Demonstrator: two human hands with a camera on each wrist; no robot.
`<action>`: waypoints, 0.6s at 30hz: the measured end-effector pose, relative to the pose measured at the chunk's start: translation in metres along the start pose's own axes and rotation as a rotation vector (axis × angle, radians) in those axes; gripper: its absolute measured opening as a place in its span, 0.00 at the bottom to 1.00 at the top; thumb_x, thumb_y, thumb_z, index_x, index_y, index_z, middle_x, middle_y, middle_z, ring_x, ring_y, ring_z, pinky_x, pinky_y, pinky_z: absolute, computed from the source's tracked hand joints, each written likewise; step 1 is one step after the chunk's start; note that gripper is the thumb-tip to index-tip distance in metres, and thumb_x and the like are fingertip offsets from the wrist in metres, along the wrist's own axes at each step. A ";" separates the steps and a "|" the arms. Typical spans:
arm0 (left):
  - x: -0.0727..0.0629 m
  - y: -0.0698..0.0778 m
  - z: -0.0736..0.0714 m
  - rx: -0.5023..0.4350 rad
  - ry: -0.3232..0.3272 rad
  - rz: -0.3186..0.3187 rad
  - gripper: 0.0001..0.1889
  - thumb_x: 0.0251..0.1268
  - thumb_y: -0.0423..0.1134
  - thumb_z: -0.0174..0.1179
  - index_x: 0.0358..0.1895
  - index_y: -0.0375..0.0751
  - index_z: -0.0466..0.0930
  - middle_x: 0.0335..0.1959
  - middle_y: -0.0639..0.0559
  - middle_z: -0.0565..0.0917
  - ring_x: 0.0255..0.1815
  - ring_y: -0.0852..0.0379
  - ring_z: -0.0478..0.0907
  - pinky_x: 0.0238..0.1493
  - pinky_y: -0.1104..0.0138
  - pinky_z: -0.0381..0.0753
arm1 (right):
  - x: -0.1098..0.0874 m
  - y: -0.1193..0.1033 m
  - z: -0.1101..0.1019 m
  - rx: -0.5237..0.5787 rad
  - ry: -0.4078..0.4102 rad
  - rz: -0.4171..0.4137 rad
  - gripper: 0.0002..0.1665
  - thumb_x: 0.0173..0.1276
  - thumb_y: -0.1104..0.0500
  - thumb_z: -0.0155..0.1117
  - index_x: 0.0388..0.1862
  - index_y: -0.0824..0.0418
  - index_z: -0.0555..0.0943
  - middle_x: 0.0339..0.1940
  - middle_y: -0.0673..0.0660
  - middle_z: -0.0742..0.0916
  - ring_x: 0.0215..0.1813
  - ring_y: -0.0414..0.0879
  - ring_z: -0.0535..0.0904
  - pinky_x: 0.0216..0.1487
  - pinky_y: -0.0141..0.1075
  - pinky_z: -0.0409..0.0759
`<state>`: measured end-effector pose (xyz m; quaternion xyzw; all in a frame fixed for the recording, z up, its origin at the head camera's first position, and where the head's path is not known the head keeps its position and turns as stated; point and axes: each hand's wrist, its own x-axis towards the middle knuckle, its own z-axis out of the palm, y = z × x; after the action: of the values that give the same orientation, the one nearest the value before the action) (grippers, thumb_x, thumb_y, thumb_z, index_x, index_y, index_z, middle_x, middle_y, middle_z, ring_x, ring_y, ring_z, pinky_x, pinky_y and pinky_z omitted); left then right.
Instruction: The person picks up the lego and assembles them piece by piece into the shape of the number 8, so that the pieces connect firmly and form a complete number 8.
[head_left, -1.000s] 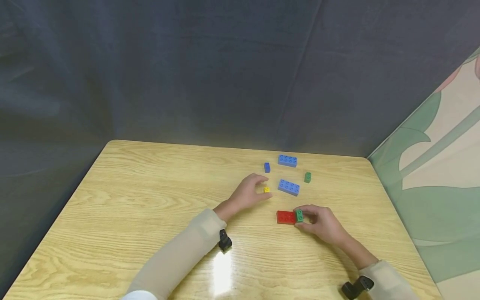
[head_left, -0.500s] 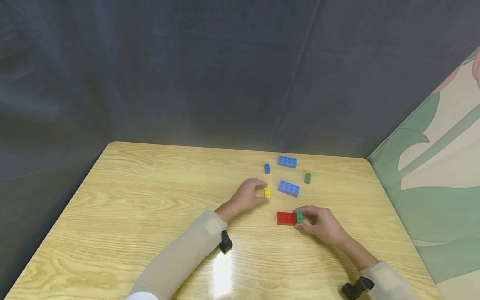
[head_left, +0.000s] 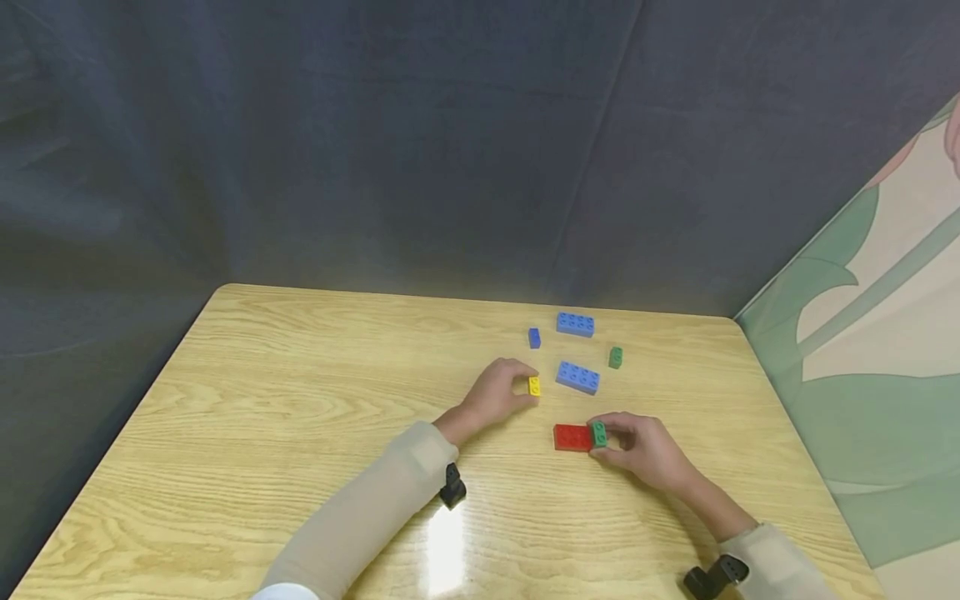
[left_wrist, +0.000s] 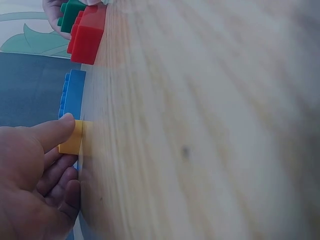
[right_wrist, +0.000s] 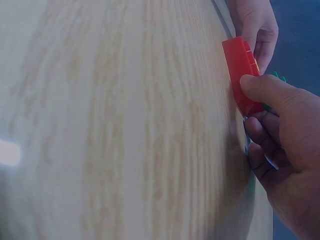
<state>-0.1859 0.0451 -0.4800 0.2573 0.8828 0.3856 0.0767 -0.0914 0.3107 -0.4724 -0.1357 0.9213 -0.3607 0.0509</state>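
My left hand (head_left: pixel 497 392) pinches a small yellow brick (head_left: pixel 534 386) between thumb and fingers; in the left wrist view the thumb lies on the side of the yellow brick (left_wrist: pixel 73 137), which sits on the tabletop. To the right and nearer me, a long red brick (head_left: pixel 572 437) has a small green brick (head_left: pixel 598 434) across the top of its right end. My right hand (head_left: pixel 651 450) grips that end. In the right wrist view its thumb presses the side of the red brick (right_wrist: pixel 240 75), and the far fingers are partly hidden.
Beyond the hands on the wooden table (head_left: pixel 315 375) are a blue brick (head_left: pixel 577 377) and, farther back, another long blue brick (head_left: pixel 575 324). A small blue brick (head_left: pixel 534 337) and a loose green brick (head_left: pixel 616 357) lie near them. A dark curtain (head_left: pixel 420 150) hangs behind.
The left thumb and fingers have come together round the yellow brick, after standing spread about it a second ago. The right hand keeps its grip on the red brick.
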 end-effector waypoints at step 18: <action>0.001 0.001 -0.002 -0.031 0.006 -0.006 0.22 0.63 0.37 0.72 0.59 0.36 0.83 0.59 0.45 0.85 0.64 0.47 0.77 0.69 0.59 0.71 | -0.001 0.002 0.001 0.025 0.001 -0.014 0.21 0.60 0.59 0.80 0.52 0.57 0.87 0.51 0.53 0.89 0.43 0.41 0.78 0.39 0.30 0.75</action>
<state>-0.1873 0.0449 -0.4776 0.2521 0.8777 0.3998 0.0791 -0.0911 0.3119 -0.4747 -0.1414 0.9158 -0.3726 0.0497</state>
